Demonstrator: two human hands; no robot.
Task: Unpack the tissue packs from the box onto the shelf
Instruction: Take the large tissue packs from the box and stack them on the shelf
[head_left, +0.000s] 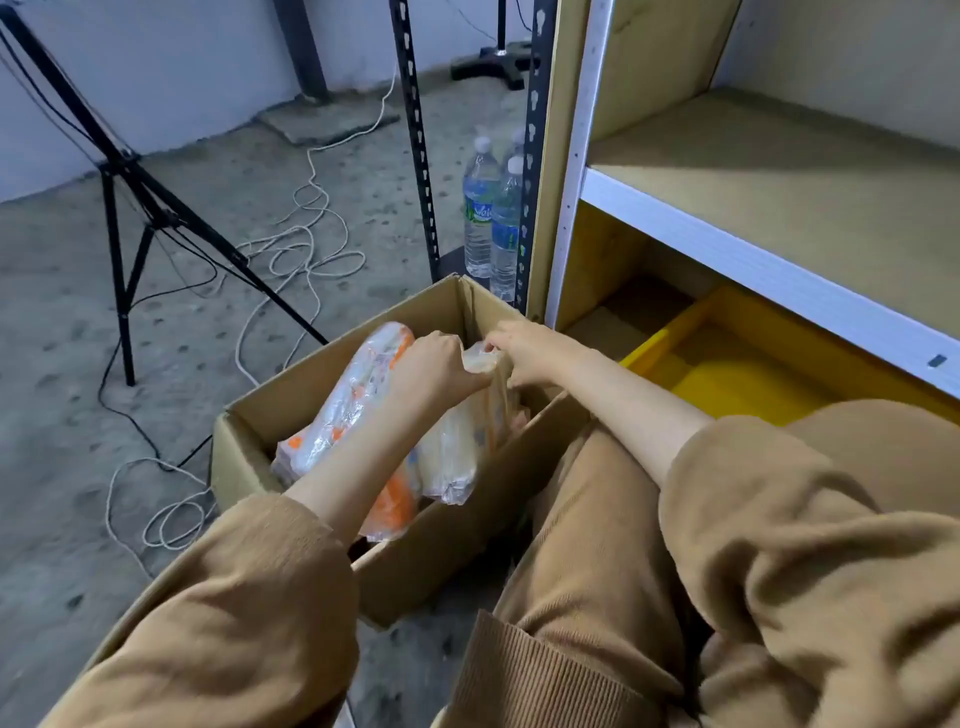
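Sleeves (779, 519) nearest; shelf (779, 171) is showing nothing unpacked yet, box (415, 545) is holding 2+ packs (358, 395). We're prob. just starting: L hand (436, 364) & R hand (524, 348) are both pinching top wrap of one pack (462, 447) inside box.

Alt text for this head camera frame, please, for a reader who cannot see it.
A person's left hand and right hand grip the plastic wrap at the top of a tissue pack inside an open cardboard box on the floor, a second pack lying beside it. The shelf stands right of the box, water bottles beyond it.
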